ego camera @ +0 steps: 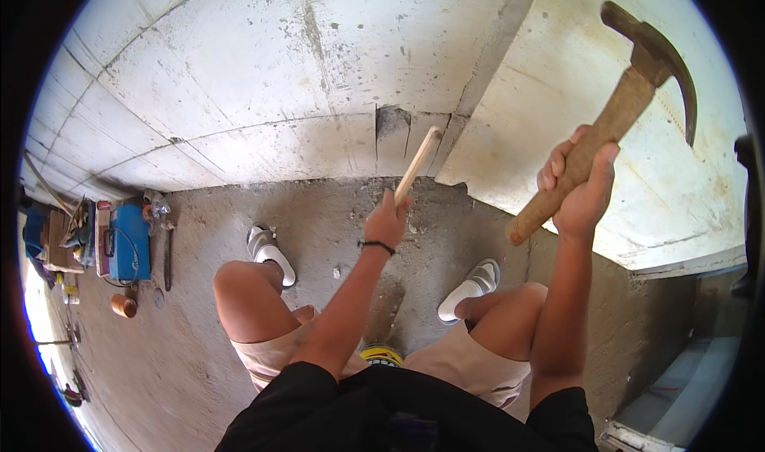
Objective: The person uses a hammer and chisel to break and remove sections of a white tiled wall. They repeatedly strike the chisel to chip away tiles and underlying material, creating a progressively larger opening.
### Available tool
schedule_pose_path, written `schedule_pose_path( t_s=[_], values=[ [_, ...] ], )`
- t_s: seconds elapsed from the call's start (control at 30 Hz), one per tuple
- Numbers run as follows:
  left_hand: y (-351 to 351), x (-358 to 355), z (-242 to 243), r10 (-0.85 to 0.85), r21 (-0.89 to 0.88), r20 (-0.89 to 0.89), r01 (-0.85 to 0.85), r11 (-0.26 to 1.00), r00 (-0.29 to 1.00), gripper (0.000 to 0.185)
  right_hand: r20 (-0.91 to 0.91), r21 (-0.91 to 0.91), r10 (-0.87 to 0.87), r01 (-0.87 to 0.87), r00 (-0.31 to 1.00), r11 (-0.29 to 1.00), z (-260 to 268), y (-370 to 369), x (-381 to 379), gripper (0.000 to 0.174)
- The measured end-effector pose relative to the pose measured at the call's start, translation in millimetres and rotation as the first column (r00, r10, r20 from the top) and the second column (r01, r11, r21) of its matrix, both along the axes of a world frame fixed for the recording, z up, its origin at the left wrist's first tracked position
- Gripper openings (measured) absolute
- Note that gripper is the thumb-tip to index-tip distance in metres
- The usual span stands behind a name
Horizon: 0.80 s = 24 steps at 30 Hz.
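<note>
My right hand [580,177] grips the thick wooden handle of a claw hammer [618,102]. It is raised at the right, with the rusty steel head up and the curved claw towards the right rim. My left hand [385,219], a dark band at its wrist, is closed around a pale wooden stick [417,164]. The stick slants up to the right, its far end in front of the wall's lower part. Just left of that end, a rough broken recess [392,123] lies between dark vertical cuts in the white wall [269,87]. Whether the stick touches the wall I cannot tell.
Small rubble [336,271] lies on the concrete floor [197,231] between my feet. On the left stand a blue metal case [130,243], a copper-coloured spool [124,306] and cardboard boxes [58,237]. A yellow bucket [381,355] is beneath me. A pale panel [538,93] covers the right.
</note>
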State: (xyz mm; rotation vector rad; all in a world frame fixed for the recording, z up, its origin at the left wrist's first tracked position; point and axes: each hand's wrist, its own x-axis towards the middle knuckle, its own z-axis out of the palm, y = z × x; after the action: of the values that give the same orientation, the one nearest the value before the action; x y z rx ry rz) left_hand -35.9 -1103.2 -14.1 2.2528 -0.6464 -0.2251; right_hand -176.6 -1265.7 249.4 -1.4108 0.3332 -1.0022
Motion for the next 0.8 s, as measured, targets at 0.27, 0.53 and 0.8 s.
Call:
schedule_pose_path(
  t_s=[0.27, 0.53, 0.8],
  values=[
    [36.0, 95.8, 43.7, -0.241, 0.384, 0.331, 0.103, 0.918, 0.912, 0.043, 0.02, -0.036, 0.02, -0.019, 1.0, 0.999, 3.5, -2.9, -0.8, 0.058],
    [59.8, 93.4, 126.9, -0.245, 0.636, 0.132, 0.107, 0.764, 0.961, 0.04, 0.043, 0.042, 0.08, -0.081, 0.996, 0.996, -4.4, -14.6, 0.1, 0.056],
    [61.5, 135.7, 142.8, -0.44, 0.71, 0.266, 0.135, 0.692, 0.858, 0.06, 0.011, -0.021, 0.024, -0.024, 1.0, 0.999, -10.5, 9.3, 4.9, 0.058]
  ],
)
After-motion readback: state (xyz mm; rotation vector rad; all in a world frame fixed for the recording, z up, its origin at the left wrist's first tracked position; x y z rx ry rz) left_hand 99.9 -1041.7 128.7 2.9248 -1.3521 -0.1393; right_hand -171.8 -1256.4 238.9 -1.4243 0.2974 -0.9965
